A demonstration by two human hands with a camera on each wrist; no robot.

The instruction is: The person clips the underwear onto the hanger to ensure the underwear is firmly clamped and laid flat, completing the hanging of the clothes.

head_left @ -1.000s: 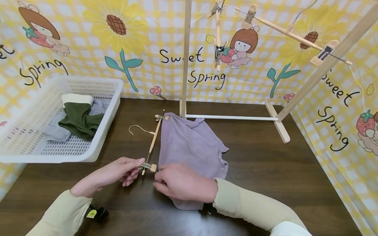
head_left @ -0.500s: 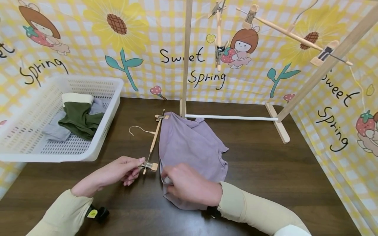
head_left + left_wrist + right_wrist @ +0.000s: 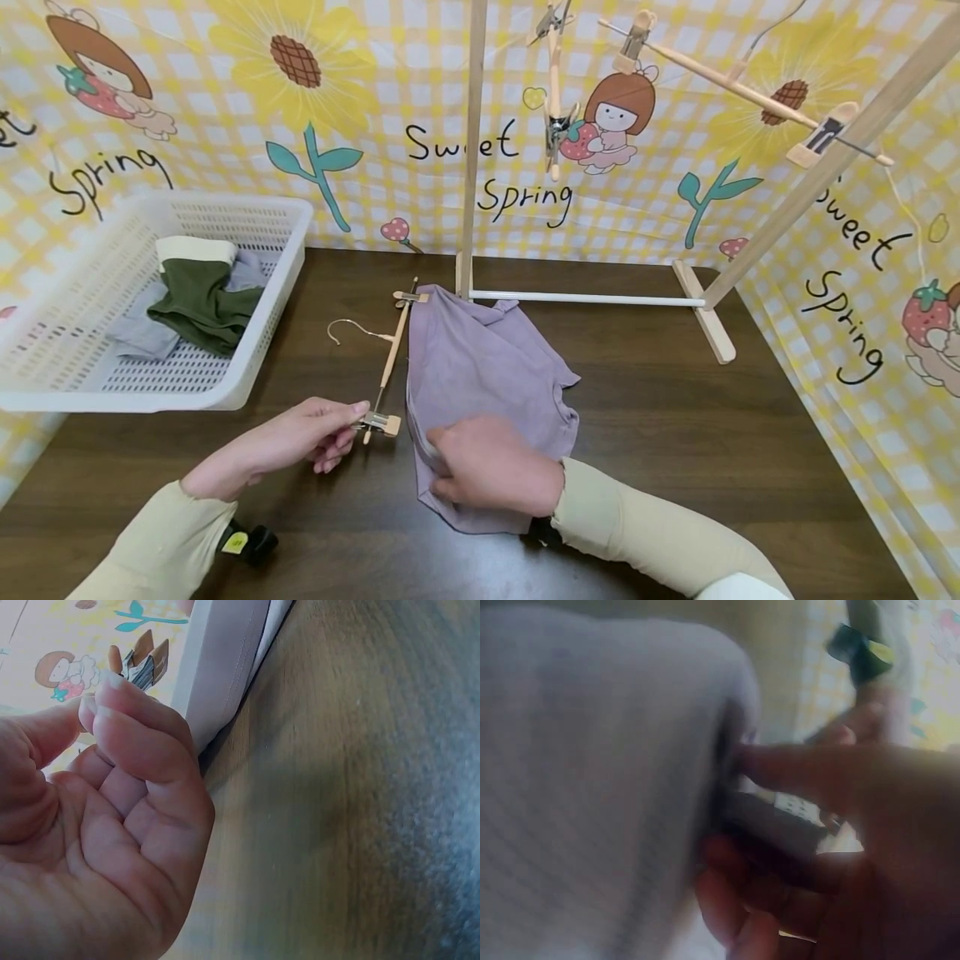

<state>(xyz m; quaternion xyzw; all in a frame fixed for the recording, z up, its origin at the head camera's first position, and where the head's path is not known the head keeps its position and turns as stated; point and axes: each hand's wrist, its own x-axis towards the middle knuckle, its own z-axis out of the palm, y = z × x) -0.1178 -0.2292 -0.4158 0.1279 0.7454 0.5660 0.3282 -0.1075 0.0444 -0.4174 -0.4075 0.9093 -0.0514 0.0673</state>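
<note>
Lavender shorts (image 3: 487,367) lie on the table with their waistband edge along a wooden clip hanger (image 3: 392,358). The hanger's far clip (image 3: 411,297) grips the top corner of the waistband. Thumb and fingers of my left hand (image 3: 318,433) pinch the near clip (image 3: 381,423), whose wooden tip stands apart from the cloth. My right hand (image 3: 498,467) holds the waistband near the lower corner, its thumb and fingers curled on the fabric. Blurred in the right wrist view, a fold of the shorts (image 3: 772,825) sits between thumb and fingers. The left wrist view shows the clip behind the fingertips.
A white plastic basket (image 3: 247,367) at the left holds green shorts (image 3: 198,300) and grey clothes (image 3: 146,325). Behind the lavender shorts stands a wooden rack (image 3: 471,167) with a white lower bar (image 3: 585,298). Further clip hangers (image 3: 727,79) hang from it.
My right hand has moved slightly right, away from the near clip, and now draws the waistband edge with it. The left hand and hanger have stayed almost in place.
</note>
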